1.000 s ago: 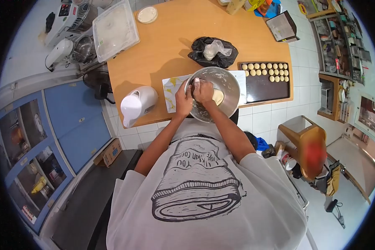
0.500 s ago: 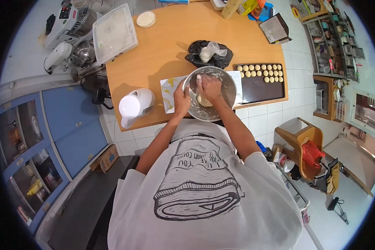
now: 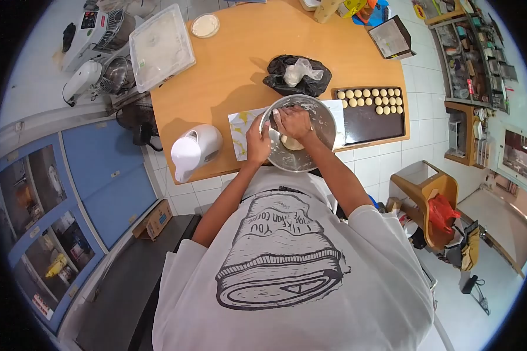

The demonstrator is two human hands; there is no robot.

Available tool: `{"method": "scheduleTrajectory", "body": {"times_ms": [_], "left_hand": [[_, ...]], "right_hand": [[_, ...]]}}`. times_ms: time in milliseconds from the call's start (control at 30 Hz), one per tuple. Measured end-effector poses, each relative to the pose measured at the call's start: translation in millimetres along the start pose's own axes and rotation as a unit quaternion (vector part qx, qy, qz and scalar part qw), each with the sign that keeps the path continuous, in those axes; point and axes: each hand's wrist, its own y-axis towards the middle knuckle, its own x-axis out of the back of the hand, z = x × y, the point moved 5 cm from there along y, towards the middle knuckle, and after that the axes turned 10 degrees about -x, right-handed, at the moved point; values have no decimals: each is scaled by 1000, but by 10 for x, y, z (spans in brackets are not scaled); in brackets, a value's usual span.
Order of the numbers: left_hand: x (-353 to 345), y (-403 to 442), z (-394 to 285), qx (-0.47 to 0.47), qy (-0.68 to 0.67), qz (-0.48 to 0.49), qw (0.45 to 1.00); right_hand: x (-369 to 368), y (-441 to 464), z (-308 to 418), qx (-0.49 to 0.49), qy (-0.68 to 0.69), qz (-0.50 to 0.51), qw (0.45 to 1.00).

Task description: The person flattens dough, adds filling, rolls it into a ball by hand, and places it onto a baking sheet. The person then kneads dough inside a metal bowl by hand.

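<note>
A metal mixing bowl [image 3: 327, 111] sits near the table's front edge, its inner wall smeared with pale residue. My left hand [image 3: 257, 140] is closed over the bowl's left rim. Inside the bowl, my right hand [image 3: 294, 121] has its fingers curled together, with whitish residue on them; whatever lies in or under them is hidden. A pale lump of dough [image 3: 290, 143] shows at the bowl's bottom, partly covered by my right wrist and forearm.
A dark baking tray [image 3: 369, 126] with several small round dough pieces [image 3: 366, 93] stands right of the bowl. A black plastic bag [image 3: 301, 86] lies behind it. To the left are a white pitcher [image 3: 198, 149] and a patterned sheet [image 3: 240, 126]. A lidded plastic container [image 3: 161, 50] stands farther back.
My right hand has shifted slightly within the bowl, its fingers now more curled. My left hand keeps its hold on the rim. The whole view has moved slightly.
</note>
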Motion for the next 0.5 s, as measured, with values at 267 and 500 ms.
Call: {"method": "scheduleTrajectory", "body": {"times_ms": [267, 500], "left_hand": [[-70, -24, 138, -6, -50, -8, 999], [-16, 22, -37, 20, -100, -22, 995]], "right_hand": [[63, 1, -29, -55, 9, -39, 998], [95, -69, 182, -7, -34, -37, 999]]}}
